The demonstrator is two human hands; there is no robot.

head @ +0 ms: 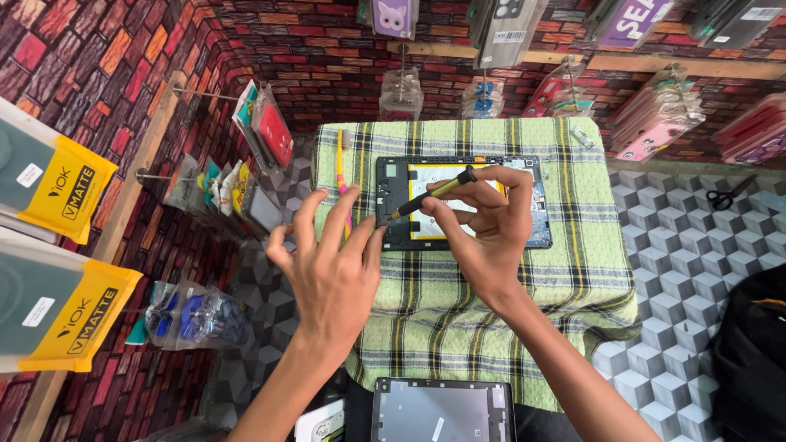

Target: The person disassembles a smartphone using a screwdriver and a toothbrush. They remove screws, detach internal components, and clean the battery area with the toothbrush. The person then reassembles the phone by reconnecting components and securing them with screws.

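An opened tablet [536, 209] with its back removed lies on a green plaid cloth [565, 270], showing a white battery and dark circuit parts. My right hand [483, 225] grips a yellow-and-black screwdriver [434, 195] whose tip points down at the tablet's left edge. My left hand [332, 262] hovers with fingers spread just left of the tablet, fingertips close to the screwdriver tip. A yellow and pink toothbrush [341, 176] lies on the cloth left of the tablet.
A detached grey tablet back panel [442, 409] lies at the near edge. Packaged phone cases [655, 119] hang on hooks along the brick-patterned walls. Scissors [725, 196] rest on the cube-patterned surface at right. A black bag [753, 352] sits at lower right.
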